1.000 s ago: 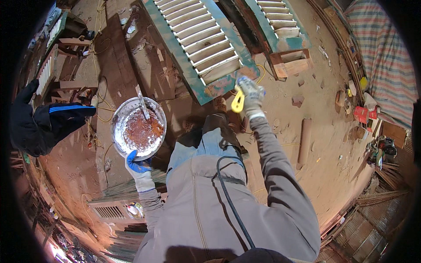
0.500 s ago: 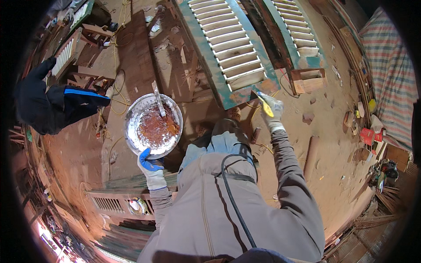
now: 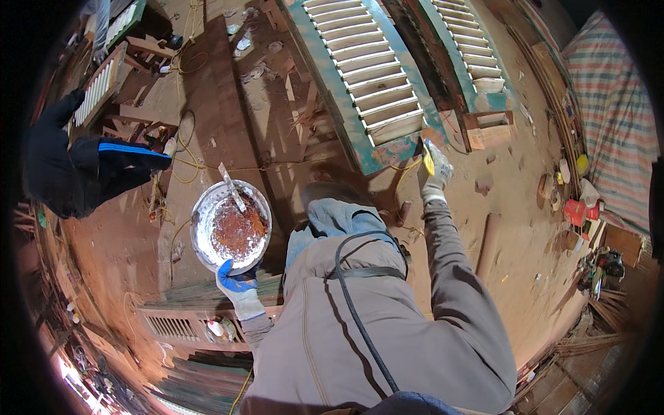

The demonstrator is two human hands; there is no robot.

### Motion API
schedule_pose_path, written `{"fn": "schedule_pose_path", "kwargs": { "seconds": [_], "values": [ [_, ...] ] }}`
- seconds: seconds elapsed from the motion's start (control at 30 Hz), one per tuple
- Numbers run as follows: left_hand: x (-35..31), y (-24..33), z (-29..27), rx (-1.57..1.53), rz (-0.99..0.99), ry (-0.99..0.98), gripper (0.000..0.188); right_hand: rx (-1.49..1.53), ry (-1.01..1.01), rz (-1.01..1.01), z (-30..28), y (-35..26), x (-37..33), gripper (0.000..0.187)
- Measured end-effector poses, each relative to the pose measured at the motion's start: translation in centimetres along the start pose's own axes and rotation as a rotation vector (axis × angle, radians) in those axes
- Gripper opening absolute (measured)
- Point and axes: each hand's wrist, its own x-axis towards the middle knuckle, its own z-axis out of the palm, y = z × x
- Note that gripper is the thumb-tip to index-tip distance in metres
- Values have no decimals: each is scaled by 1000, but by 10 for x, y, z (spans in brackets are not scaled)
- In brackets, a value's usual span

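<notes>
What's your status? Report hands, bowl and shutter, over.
Left hand in a blue glove grips the metal bowl of reddish paste. Right hand holds a yellow scraper at the green shutter corner. Nothing between.

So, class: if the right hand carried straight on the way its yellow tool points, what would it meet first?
Probably the teal lower corner of the louvred shutter; the right hand holds the yellow tool just beside it, though depth is unclear.

floor (image 3: 512,228): dusty reddish dirt | on it: 2 teal louvred shutters (image 3: 366,90), wood scraps (image 3: 487,131), yellow cord (image 3: 181,149)
</notes>
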Motion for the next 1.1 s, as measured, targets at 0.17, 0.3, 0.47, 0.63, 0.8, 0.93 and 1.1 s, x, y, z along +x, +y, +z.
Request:
{"fn": "schedule_pose_path", "kwargs": {
  "seconds": [0.17, 0.3, 0.47, 0.63, 0.8, 0.93, 1.1],
  "values": [
    [10, 5, 3, 9, 16, 4, 69, 128, -160, -137, -1, -45, -24, 30],
    [27, 17, 4, 6, -8, 19, 72, 199, -160, -74, -42, -100, -34, 31],
    [51, 56, 58, 67, -77, -68, 75, 690, -44, 548, -21, -94, -48, 33],
    [99, 86, 101, 97, -99, -113, 74, 448, -22, 990, -50, -113, -10, 41],
    [129, 130, 148, 60, -104, -140, 67, 353, -71, 1075, -40, -135, 23, 57],
    [142, 150, 161, 25, -22, -181, 67, 732, 137, 827, 9, -154, 42, 34],
    [137, 156, 135, -37, 0, -101, 72, 889, -42, 802, 22, -199, 70, 31]
  ]
}}
